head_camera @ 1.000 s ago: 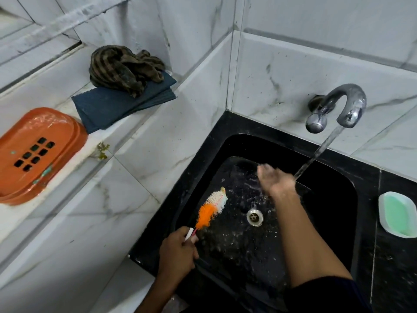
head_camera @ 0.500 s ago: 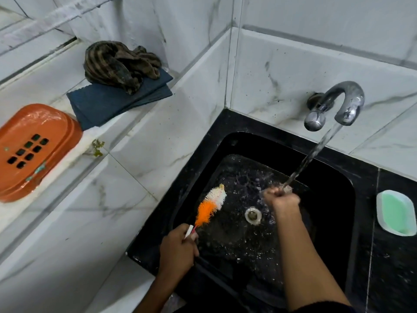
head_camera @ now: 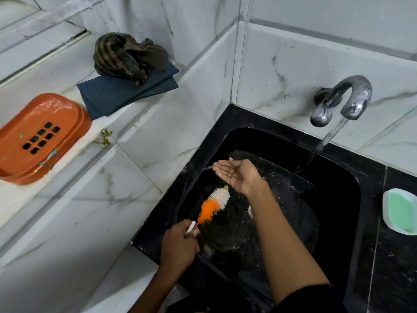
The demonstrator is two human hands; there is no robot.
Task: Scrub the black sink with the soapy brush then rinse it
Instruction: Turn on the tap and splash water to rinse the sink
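Water streams from the curved chrome wall tap (head_camera: pixel 347 98) into the black square sink (head_camera: pixel 338 199), wet and flecked with foam. The left hand (head_camera: pixel 179 245) grips the white handle of the orange-and-white bristle brush (head_camera: pixel 214 205), fingers curled round it, bristle head angled up over the sink's left side, above the basin floor. The right hand (head_camera: pixel 237 175) is cupped palm up over the basin, fingers together and gently bent, holding nothing; water spills off the fingertips. The right forearm crosses the middle of the basin and covers the drain. On the white marble ledge (head_camera: pixel 67 86) at left: an orange plastic soap dish (head_camera: pixel 42 136), folded dark blue cloths (head_camera: pixel 126 93), a crumpled brown striped rag (head_camera: pixel 128 57) on top. Right of the sink, a white dish holding green soap (head_camera: pixel 400 211) sits on the black counter.
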